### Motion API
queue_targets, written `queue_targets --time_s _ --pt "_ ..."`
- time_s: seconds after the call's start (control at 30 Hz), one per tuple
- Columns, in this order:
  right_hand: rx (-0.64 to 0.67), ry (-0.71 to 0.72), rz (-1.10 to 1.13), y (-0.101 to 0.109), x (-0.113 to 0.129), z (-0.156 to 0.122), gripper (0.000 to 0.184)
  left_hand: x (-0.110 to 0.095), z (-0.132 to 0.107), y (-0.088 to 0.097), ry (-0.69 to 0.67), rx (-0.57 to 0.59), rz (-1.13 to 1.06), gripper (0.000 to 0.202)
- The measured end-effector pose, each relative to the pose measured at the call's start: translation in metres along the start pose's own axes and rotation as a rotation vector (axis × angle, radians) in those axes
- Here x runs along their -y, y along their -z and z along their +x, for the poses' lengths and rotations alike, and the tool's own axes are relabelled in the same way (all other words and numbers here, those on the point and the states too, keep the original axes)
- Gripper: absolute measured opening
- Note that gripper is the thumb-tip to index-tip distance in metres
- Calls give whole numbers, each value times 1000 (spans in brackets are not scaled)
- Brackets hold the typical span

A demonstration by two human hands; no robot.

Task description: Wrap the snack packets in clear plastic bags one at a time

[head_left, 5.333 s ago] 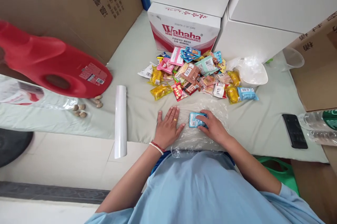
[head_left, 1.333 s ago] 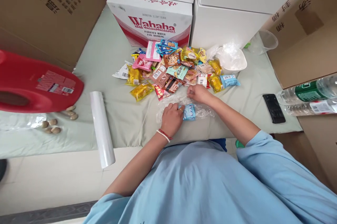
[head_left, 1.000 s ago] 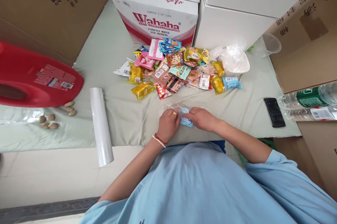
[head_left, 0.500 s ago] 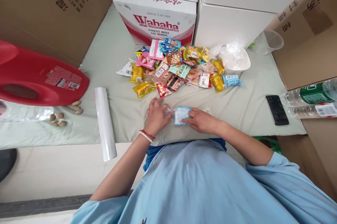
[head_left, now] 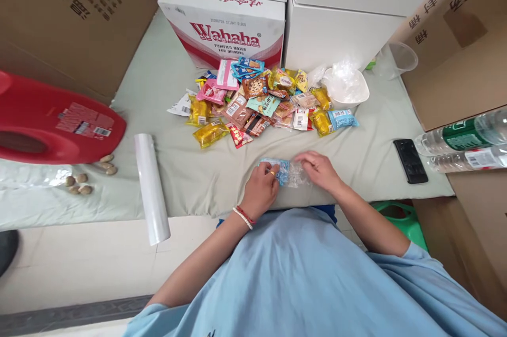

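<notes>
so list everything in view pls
packet: one, blue, front
film: one, clear, by packet
snacks: many, mixed colours, centre
bowl: one, white, right
bag: one, clear, in bowl
cup: one, clear, right
phone: one, black, right
bottles: two, clear, right
roll: one, white, left
jug: one, red, left
nuts: seven, brown, left
wrapping: one, clear, left
wahaha box: one, white-red, back
boxes: three, white, back
cartons: two, brown, sides
cloth: one, green, beneath
floor things: two, green and black, unclear
shirt: one, blue, bottom
left hand: one, on packet
right hand: one, at film

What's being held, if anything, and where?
The left hand holds the blue packet by its left side; the right hand is at the right end of the plastic wrap, grip unclear.
</notes>
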State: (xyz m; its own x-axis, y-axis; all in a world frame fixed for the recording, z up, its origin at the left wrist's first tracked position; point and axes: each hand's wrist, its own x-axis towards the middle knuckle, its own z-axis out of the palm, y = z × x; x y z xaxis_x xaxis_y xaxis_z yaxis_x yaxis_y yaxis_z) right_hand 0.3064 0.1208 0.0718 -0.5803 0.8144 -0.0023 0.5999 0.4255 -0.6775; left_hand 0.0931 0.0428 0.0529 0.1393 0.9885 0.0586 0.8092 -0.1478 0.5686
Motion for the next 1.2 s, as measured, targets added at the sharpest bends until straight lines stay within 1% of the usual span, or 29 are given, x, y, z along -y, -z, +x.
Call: queue_targets --time_s 0.03,0.07,0.1,0.13,0.17,0.2,0.27,0.3,0.37,0.43,0.47,0.57,0.6,0.67,0.73,0.77,0.8,0.87,0.9,0.93,1.0,1.1,1.17,1.2 --pt "-104 -116 -73 -1 -3 -1 33 -1 -2 -1 0 4 65 39" --pt "-165 -189 -155 -4 -4 -3 37 -1 -4 -2 3 14 122 40" --pt "-180 -216 -228 -8 -5 -6 42 -2 -6 -3 4 30 169 42" --pt "-166 -209 -285 -12 -4 -10 42 -3 -7 -3 4 50 209 43" --pt "-140 -184 -321 -15 -3 -14 37 -4 -8 -3 4 69 243 44" --pt "-116 -162 -342 -17 -1 -19 27 -6 -9 -3 5 85 273 45" --pt "-87 -174 -341 -14 6 -28 10 -9 -11 -2 -1 103 321 46" --pt "-79 -206 -319 -11 10 -29 8 -10 -11 -1 -9 105 339 46" --pt "-55 -274 -221 -3 21 -26 9 -15 -12 -2 -25 104 363 46" --pt "-13 -290 -84 0 34 -11 9 -20 -11 -3 -29 118 362 45" --pt "14 -284 -18 -2 40 -1 8 -22 -10 -4 -29 133 353 43" --pt "82 -312 132 -20 50 31 4 -20 -8 -4 -26 179 277 34" --pt "104 -342 184 -27 50 39 5 -16 -9 -2 -30 188 218 30" --pt "133 -385 285 -39 47 48 7 -3 -13 5 -47 191 14 25" --pt "127 -370 350 -47 41 48 6 13 -18 13 -20 131 -239 32" --pt "113 -351 369 -49 38 46 6 20 -21 17 36 64 -319 34" --pt "98 -336 385 -50 35 44 5 27 -21 19 114 -13 -342 33" --pt "79 -335 436 -52 32 40 5 35 -19 19 265 -122 -247 29" --pt "75 -342 466 -53 31 38 5 37 -16 17 304 -140 -175 27" --pt "67 -353 495 -53 31 37 5 36 -13 14 314 -141 -122 26" --pt "42 -382 566 -54 33 34 9 31 -7 7 292 -151 -113 23" --pt "3 -416 739 -49 41 23 24 13 -4 2 233 -271 -219 13" --pt "-17 -411 846 -42 47 11 38 -2 -7 2 112 -335 -252 7" --pt "-28 -407 875 -37 50 4 43 -9 -8 1 20 -349 -245 8"
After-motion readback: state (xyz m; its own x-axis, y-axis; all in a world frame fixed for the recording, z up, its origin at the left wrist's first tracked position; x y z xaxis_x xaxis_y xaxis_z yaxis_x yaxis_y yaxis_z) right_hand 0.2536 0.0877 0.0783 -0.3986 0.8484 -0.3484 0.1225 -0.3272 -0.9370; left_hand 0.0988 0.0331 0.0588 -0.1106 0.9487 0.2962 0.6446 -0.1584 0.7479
